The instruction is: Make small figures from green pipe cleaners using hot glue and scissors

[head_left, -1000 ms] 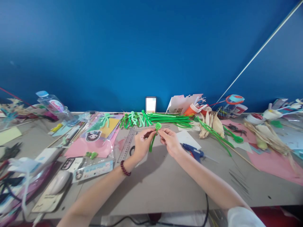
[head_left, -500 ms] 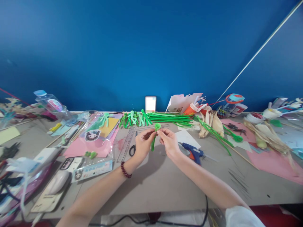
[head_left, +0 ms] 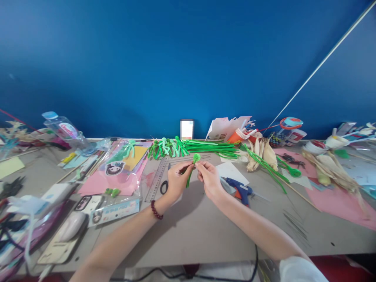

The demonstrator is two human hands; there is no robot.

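A green pipe cleaner (head_left: 196, 157) is held up between my hands, its top wound into a small flat coil and its tail slanting down to the left. My left hand (head_left: 177, 179) is closed, pinching it just below the coil between thumb and fingers. On the other side, the fingertips of my right hand (head_left: 210, 179) pinch at the same spot under the coil. Behind the hands lies a bundle of straight green pipe cleaners (head_left: 211, 147), beside several bent ones (head_left: 167, 147). Another green piece with a coiled end (head_left: 294, 172) rests at the right.
A blue glue gun (head_left: 241, 189) lies right of my right hand. Left of my left hand are scissors (head_left: 164, 187), a clear ruler (head_left: 156, 180) and a plastic bag of coloured sheets (head_left: 117, 168). Thin wires (head_left: 295, 225), corn husks (head_left: 261, 154) and a bottle (head_left: 66, 129) surround the workspace.
The coiled top has shifted slightly to the right, and the tail now slants a little more. Both hands keep their pinch, with only small finger movement.
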